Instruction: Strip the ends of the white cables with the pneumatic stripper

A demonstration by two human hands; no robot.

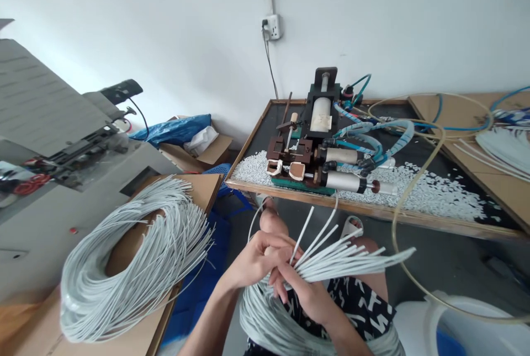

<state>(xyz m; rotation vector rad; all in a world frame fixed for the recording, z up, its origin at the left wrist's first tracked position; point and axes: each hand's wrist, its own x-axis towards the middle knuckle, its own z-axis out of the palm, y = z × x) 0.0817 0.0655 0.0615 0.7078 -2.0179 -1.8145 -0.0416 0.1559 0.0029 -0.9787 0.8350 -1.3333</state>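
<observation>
Both my hands meet low in the middle of the view, over my lap. My left hand [256, 259] is closed around a bundle of white wires [348, 259] near its gathered end. My right hand [302, 290] grips the same bundle from below, fingers curled round it. The cut wire ends fan out to the right and upward. The rest of this bundle loops down into a coil [269, 323] resting on my lap. A small pneumatic wire-cutting machine [318, 146] stands on the table just beyond my hands.
A second large coil of white wires [132, 267] lies on cardboard [202, 185] at the left, beside a grey machine [62, 179]. The wooden-edged table [372, 210] carries white wire scraps [430, 190], blue air hoses [372, 135] and clear tubing. A white bucket [476, 323] sits at the lower right.
</observation>
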